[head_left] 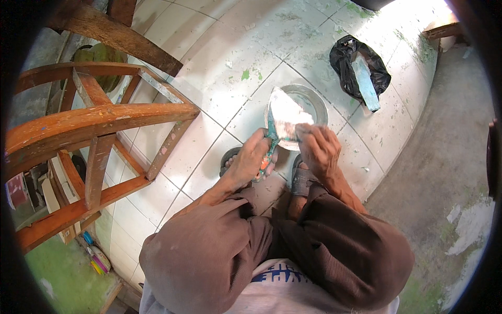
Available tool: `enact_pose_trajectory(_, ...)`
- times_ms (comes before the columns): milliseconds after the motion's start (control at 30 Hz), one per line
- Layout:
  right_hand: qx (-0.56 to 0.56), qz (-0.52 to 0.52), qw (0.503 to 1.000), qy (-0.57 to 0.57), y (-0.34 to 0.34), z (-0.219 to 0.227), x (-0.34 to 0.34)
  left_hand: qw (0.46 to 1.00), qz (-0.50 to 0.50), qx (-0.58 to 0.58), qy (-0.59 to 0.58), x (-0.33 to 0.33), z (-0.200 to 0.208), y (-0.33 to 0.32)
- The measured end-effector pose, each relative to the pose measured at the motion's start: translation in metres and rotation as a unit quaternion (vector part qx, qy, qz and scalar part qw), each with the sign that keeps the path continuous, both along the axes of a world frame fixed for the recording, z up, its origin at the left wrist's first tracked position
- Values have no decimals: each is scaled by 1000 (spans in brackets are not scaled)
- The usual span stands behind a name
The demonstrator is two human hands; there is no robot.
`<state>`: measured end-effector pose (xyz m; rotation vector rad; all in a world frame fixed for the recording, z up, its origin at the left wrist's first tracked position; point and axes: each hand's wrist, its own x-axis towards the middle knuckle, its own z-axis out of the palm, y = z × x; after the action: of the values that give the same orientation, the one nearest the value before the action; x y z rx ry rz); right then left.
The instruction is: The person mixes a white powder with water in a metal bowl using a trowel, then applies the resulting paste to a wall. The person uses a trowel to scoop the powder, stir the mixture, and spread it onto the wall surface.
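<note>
My left hand (253, 157) is closed around the paint-smeared teal and orange handle of a putty knife (271, 137). Its wide blade tilts over a round metal pan (323, 107) on the floor between my feet. Thick white paste (288, 114) lies on the blade and looks bright and washed out. Just to the right, my right hand (320, 149) has its fingers pinched together at the lower edge of the paste. What those fingers grip is hidden and blurred. The pan's near side is partly covered by the blade and my hands.
A wooden ladder-like frame (115, 118) stands at the left. On the white tiles (209, 152), paint flakes are scattered. A black plastic bag (342, 63) with a pale blue flat piece (364, 83) lies at the far right. Rough grey floor (434, 157) borders the tiles.
</note>
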<state>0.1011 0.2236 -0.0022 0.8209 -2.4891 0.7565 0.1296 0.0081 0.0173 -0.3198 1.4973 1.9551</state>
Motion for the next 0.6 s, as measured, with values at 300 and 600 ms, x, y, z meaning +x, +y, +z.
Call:
enact_pose_trajectory(300, -151, -150, 977, -26, 29, 6, -41, 922, -18, -296, 251, 10, -24, -9)
enact_pose_trajectory(600, 58, 16, 998, 3, 42, 21, 5, 916, 13, -330, 227, 4, -24, -6)
